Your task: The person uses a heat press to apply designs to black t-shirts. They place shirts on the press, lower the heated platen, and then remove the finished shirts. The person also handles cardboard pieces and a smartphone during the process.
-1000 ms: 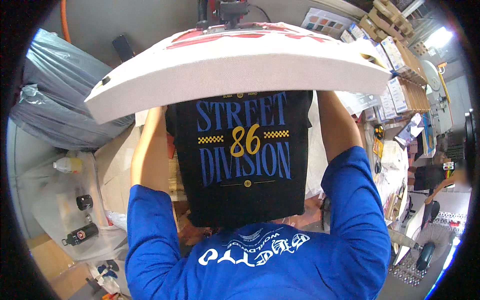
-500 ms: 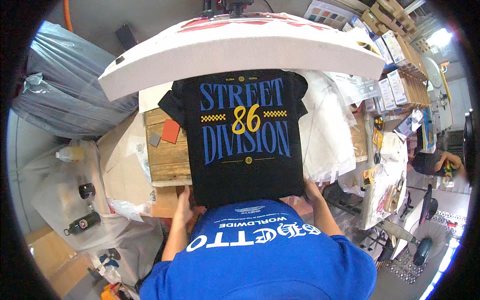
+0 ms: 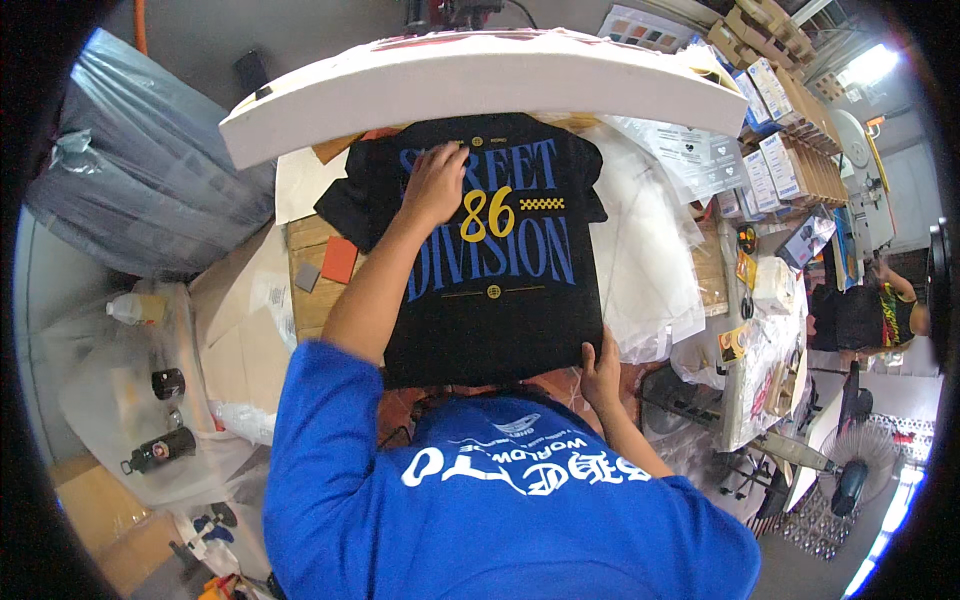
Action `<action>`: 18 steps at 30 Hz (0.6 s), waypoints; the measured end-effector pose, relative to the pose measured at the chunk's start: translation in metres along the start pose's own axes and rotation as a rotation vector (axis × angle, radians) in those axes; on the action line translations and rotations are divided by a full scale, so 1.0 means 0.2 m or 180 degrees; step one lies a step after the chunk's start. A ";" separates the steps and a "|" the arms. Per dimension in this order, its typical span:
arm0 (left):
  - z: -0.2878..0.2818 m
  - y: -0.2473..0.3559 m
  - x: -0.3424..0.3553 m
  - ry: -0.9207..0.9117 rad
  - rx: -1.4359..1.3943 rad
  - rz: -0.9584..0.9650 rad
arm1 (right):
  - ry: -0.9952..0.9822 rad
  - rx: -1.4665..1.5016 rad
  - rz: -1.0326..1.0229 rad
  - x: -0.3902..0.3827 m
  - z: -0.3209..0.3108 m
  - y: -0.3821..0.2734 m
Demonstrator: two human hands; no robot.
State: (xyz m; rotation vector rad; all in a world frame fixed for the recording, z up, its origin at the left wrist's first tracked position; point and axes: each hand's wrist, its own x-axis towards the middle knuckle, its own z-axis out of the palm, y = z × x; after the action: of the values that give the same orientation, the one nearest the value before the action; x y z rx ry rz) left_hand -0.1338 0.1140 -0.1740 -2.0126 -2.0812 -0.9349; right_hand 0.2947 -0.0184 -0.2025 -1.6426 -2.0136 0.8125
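A black T-shirt [image 3: 490,340] with blue and yellow print lies spread out in front of me, its collar end by the thick white padded edge. My left hand [image 3: 437,185] reaches over the shirt and rests on the print near the collar. Its fingers are stretched out and slightly bent, covering some of the lettering. Down at the shirt's lower right corner, my right hand [image 3: 601,376] has the thumb on top of the cloth and the fingers along the side edge, holding it.
Wooden boards [image 3: 312,245] lie under the shirt, with a red-orange square [image 3: 340,260] and a grey square [image 3: 307,277] at its left. Clear plastic bags [image 3: 650,240] lie to the right. A white curved board [image 3: 480,95] spans the far side. Another person [image 3: 860,310] is at far right.
My left hand has left the shirt's lower left corner and moved up onto the print near the collar. The shirt sits slightly farther away; its left sleeve is spread wider.
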 end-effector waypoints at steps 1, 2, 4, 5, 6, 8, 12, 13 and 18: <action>0.08 -0.03 0.13 -0.0162 0.0367 -0.0050 | -0.0007 0.0039 -0.0033 0.00 0.02 -0.01; 0.15 -0.08 0.22 -0.0141 0.0541 -0.0079 | 0.0086 0.0068 -0.0116 0.00 0.04 -0.01; 0.24 -0.16 0.35 -0.0482 0.0645 -0.0329 | 0.0151 0.0098 -0.0137 0.00 0.07 0.01; 0.26 -0.19 0.39 -0.0581 0.0548 -0.0382 | 0.0052 0.0156 -0.0063 0.00 0.06 0.02; 0.26 -0.22 0.42 -0.0754 0.0217 -0.0504 | 0.0015 0.0256 0.0014 0.00 0.07 0.03; 0.27 -0.27 0.49 -0.1128 0.0314 -0.0712 | 0.0032 0.0322 -0.0136 0.00 0.06 0.05; 0.27 -0.36 0.56 -0.0883 0.0615 -0.0744 | 0.0023 0.0218 -0.0059 0.04 0.11 0.10; 0.25 -0.38 0.52 -0.0566 0.0577 -0.0778 | 0.0080 0.0203 -0.0138 0.06 0.13 0.12; -0.08 -0.51 -0.12 0.0672 -0.1344 -0.1110 | 0.0126 0.0921 0.0648 0.26 -0.03 0.18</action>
State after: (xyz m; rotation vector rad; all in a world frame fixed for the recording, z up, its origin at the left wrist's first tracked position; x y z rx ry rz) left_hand -0.2324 0.0915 -0.2084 -1.6250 -2.3008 -1.6902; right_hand 0.3132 0.0382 -0.2233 -1.6938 -1.6298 1.0781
